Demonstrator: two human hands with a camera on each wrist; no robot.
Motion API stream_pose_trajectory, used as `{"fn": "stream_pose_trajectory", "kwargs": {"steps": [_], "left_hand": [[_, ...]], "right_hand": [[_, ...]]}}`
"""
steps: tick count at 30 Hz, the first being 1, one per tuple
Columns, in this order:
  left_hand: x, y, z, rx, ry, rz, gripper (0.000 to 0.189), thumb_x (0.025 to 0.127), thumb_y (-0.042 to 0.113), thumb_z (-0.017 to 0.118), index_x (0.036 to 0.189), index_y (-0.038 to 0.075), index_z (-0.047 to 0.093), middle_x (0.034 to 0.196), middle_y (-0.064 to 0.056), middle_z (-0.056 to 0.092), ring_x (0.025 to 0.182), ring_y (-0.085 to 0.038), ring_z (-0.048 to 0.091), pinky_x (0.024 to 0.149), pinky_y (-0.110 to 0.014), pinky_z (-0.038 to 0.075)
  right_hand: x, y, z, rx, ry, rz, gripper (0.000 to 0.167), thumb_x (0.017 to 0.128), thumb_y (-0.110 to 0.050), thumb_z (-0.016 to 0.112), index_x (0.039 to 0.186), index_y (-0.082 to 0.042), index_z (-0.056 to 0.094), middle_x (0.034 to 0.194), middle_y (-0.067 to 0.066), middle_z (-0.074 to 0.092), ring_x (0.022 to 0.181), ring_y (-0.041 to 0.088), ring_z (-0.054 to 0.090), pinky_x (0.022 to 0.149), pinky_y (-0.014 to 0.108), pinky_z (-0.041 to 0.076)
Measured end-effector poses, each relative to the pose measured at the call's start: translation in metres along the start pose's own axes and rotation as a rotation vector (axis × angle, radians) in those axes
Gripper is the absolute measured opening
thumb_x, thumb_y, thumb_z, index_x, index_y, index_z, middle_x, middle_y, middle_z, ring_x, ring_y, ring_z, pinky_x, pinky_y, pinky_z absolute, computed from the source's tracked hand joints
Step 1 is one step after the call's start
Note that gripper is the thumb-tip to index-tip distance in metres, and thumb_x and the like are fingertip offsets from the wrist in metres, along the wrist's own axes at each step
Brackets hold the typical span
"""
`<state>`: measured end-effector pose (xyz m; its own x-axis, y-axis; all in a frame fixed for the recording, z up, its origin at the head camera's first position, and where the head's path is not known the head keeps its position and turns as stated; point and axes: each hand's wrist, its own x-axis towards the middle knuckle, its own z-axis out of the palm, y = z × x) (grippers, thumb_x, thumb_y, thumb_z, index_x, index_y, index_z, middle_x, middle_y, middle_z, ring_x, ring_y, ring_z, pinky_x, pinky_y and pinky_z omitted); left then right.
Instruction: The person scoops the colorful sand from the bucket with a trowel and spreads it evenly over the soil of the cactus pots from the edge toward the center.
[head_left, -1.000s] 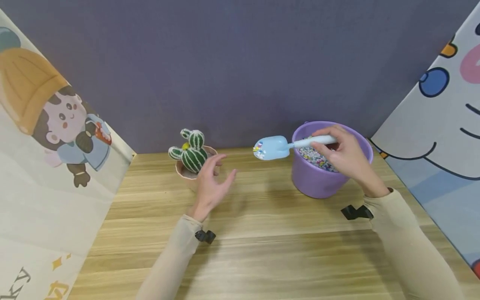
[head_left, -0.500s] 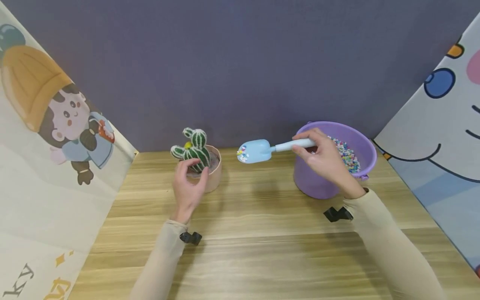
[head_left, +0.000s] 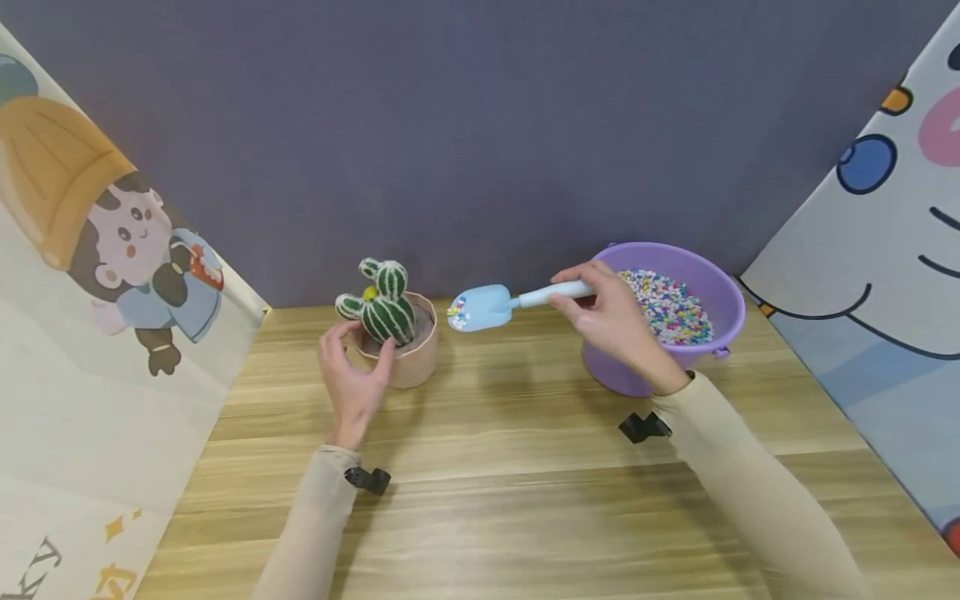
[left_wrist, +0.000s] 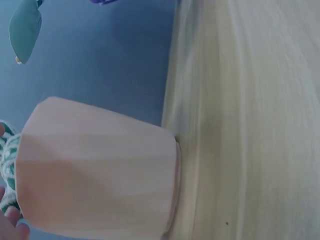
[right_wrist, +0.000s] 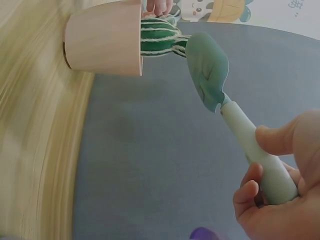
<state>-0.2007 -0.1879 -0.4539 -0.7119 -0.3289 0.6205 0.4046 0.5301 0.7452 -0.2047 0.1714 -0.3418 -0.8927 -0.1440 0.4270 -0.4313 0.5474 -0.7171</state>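
Note:
A knitted green cactus (head_left: pixel 388 318) with white stripes stands in a pale pink pot (head_left: pixel 414 367). My left hand (head_left: pixel 354 383) has its thumb and fingers curled round the cactus's lower left, right at the pot's rim; in the left wrist view fingertips (left_wrist: pixel 11 222) show beside the cactus above the rim. My right hand (head_left: pixel 611 321) grips the white handle of a light-blue hand trowel (head_left: pixel 483 307). Several small colored pellets (head_left: pixel 458 314) lie at the trowel's tip, just right of the pot and higher than its rim.
A purple bucket (head_left: pixel 621 373) partly filled with multicolored pellets (head_left: pixel 670 308) stands on the right, partly behind my right hand. The wooden tabletop (head_left: pixel 487 483) meets a grey-blue back wall (head_left: pixel 480 150). Cartoon-printed panels (head_left: pixel 90 400) close in both sides.
My right hand has carried the trowel left, away from over the bucket to beside the pot. The left hand has moved left from the pot's front to the cactus's lower left.

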Motion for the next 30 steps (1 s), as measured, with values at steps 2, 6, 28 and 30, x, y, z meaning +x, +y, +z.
{"fn": "stream_pose_trajectory", "kwargs": {"steps": [2, 6, 28, 30], "left_hand": [[0.001, -0.003, -0.001, 0.015, -0.023, -0.035, 0.067, 0.082, 0.025, 0.086, 0.135, -0.005, 0.058, 0.137, -0.026, 0.056, 0.128, -0.04, 0.051, 0.111, -0.056, 0.04], [0.001, -0.008, -0.003, 0.028, -0.077, -0.064, 0.079, 0.08, 0.028, 0.089, 0.142, -0.005, 0.052, 0.141, -0.025, 0.056, 0.132, -0.039, 0.051, 0.113, -0.054, 0.041], [0.003, -0.018, -0.004, 0.079, -0.258, -0.11, 0.094, 0.083, 0.039, 0.087, 0.159, 0.005, 0.043, 0.155, -0.021, 0.052, 0.145, -0.038, 0.047, 0.127, -0.056, 0.033], [0.003, -0.017, -0.004, 0.084, -0.263, -0.11, 0.094, 0.083, 0.039, 0.088, 0.158, 0.004, 0.043, 0.156, -0.021, 0.051, 0.145, -0.038, 0.047, 0.127, -0.057, 0.033]], "right_hand": [[0.002, -0.001, 0.005, 0.0, -0.007, 0.003, 0.022, 0.098, -0.01, 0.077, 0.116, 0.001, 0.075, 0.099, 0.014, 0.062, 0.079, 0.019, 0.054, 0.067, 0.016, 0.046], [0.008, -0.001, 0.015, 0.001, -0.027, 0.008, 0.022, 0.097, -0.011, 0.077, 0.116, 0.001, 0.075, 0.102, 0.014, 0.063, 0.081, 0.02, 0.054, 0.069, 0.019, 0.046], [0.043, -0.019, 0.048, -0.123, -0.134, 0.004, 0.026, 0.097, -0.016, 0.075, 0.118, 0.0, 0.074, 0.103, 0.013, 0.061, 0.086, 0.025, 0.058, 0.078, 0.034, 0.049], [0.044, -0.02, 0.048, -0.136, -0.145, 0.002, 0.026, 0.098, -0.017, 0.075, 0.117, 0.0, 0.074, 0.103, 0.013, 0.061, 0.087, 0.026, 0.058, 0.078, 0.035, 0.049]]}}
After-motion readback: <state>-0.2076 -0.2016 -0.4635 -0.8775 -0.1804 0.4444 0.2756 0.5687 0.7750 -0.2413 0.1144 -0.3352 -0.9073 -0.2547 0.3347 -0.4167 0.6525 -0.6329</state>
